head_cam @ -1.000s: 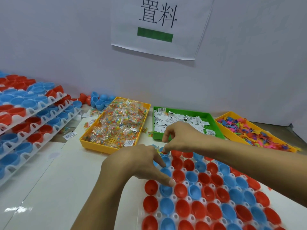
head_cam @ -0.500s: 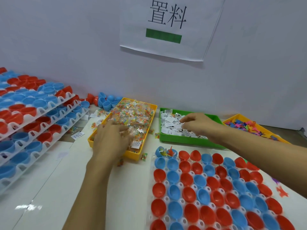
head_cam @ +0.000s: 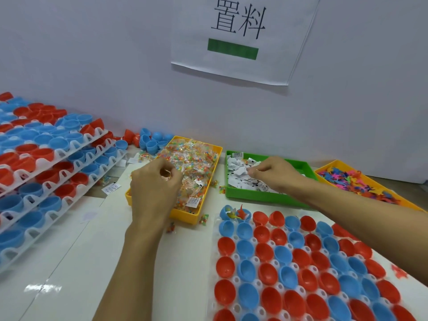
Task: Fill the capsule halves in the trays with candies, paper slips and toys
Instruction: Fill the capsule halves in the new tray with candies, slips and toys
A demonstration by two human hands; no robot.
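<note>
A white tray point(head_cam: 236, 278) of red and blue capsule halves point(head_cam: 266, 253) lies at the front right. Its far-left blue halves point(head_cam: 234, 213) hold small toys. My left hand point(head_cam: 151, 184) hovers over the yellow bin point(head_cam: 209, 195) of candy packets point(head_cam: 196, 158), fingers curled round a packet. My right hand point(head_cam: 273, 173) reaches into the green bin point(head_cam: 266, 195) and pinches a paper slip point(head_cam: 240, 169). A second yellow bin point(head_cam: 331, 164) of colourful toys point(head_cam: 347, 179) sits at the far right.
Stacked white trays point(head_cam: 69, 156) of red and blue halves fill the left side. Loose blue halves point(head_cam: 150, 142) lie by the wall. Stray candy packets point(head_cam: 203, 220) and slips point(head_cam: 112, 188) lie on the white table. A paper sign point(head_cam: 240, 35) hangs on the wall.
Both hands left the capsule tray and went to the bins: the left to the candies, the right to the slips. The left fingers have since curled round a packet.
</note>
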